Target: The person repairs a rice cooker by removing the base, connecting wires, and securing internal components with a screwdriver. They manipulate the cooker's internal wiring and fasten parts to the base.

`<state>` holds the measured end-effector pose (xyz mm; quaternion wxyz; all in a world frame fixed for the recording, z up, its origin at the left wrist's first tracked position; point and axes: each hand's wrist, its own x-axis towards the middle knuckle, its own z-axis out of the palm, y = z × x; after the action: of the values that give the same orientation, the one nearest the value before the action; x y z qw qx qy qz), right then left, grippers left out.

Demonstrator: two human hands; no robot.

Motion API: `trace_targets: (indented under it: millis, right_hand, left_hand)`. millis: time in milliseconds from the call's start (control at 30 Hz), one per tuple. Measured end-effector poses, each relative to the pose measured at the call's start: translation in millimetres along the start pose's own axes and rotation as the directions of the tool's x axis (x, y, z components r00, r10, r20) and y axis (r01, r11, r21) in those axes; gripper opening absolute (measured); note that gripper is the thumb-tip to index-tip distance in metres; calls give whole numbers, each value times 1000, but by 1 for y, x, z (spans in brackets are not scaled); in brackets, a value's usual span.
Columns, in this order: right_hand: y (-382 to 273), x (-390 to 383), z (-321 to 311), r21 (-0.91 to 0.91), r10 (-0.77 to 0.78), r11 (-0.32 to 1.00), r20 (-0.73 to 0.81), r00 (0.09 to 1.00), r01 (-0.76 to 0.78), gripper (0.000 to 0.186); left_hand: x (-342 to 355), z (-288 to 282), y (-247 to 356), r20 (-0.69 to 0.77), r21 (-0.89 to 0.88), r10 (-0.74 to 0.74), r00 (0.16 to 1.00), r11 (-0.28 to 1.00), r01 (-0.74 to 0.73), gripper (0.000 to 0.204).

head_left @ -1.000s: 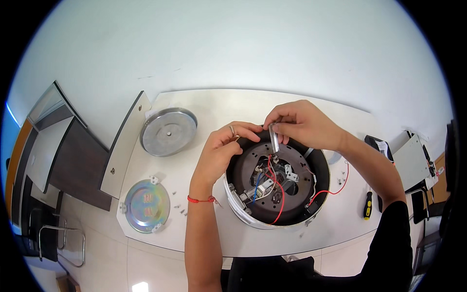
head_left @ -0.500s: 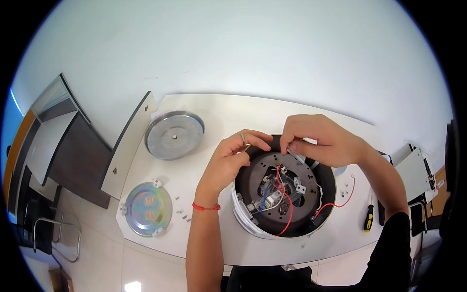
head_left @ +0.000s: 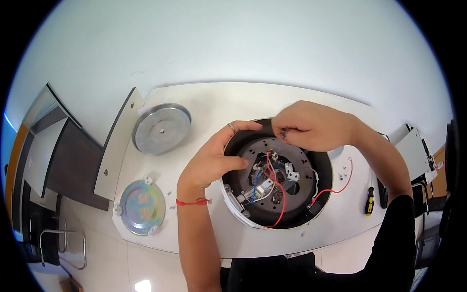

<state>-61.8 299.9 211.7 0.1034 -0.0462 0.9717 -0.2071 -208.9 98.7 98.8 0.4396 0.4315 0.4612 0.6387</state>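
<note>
A round white appliance body point(head_left: 237, 208) stands on the table with its dark inside facing up. Within it lie a brown metal disc point(head_left: 297, 199), a red wire point(head_left: 284, 199), a blue wire point(head_left: 254, 190) and small metal brackets. My left hand point(head_left: 209, 158) rests at the left rim, fingers apart, its thumb over the inside and its index finger along the far rim. At the far right of the rim, my right hand point(head_left: 316, 127) is closed in a pinch. A small metallic piece point(head_left: 285, 133) shows between its fingers; its kind is unclear.
A shallow grey metal pan point(head_left: 163, 130) lies at the back left of the white table point(head_left: 219, 104). Nearer is a round iridescent plate point(head_left: 142, 207) with white tabs. A yellow-black screwdriver point(head_left: 369, 202) and several small screws point(head_left: 343, 173) lie at right.
My right hand has moved slightly up and left; the pale strip seen under its fingers no longer shows. My left thumb reaches further over the inside. The view has shifted a little.
</note>
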Motion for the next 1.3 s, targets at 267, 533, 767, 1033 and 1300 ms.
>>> trace_targets:
  millis: [267, 533, 767, 1033, 1300]
  right_hand:
    - [-8, -2, 3, 426, 136, 905, -266, 954, -10, 14]
    - [7, 9, 21, 527, 155, 850, -282, 947, 18, 15]
    - [13, 19, 21, 453, 98, 891, -257, 961, 31, 15]
    - [7, 15, 23, 379, 114, 925, -319, 941, 17, 16]
    - [10, 14, 24, 339, 113, 941, -349, 930, 13, 16]
  left_hand:
    - [-3, 3, 6, -30, -19, -32, 999, 999, 31, 73]
    - [1, 1, -1, -49, 70, -18, 999, 997, 21, 73]
    - [-3, 6, 5, -101, 44, -41, 994, 998, 46, 68]
    - [-4, 11, 9, -152, 50, -66, 986, 996, 74, 65]
    - [-4, 10, 8, -145, 40, -63, 987, 997, 70, 64]
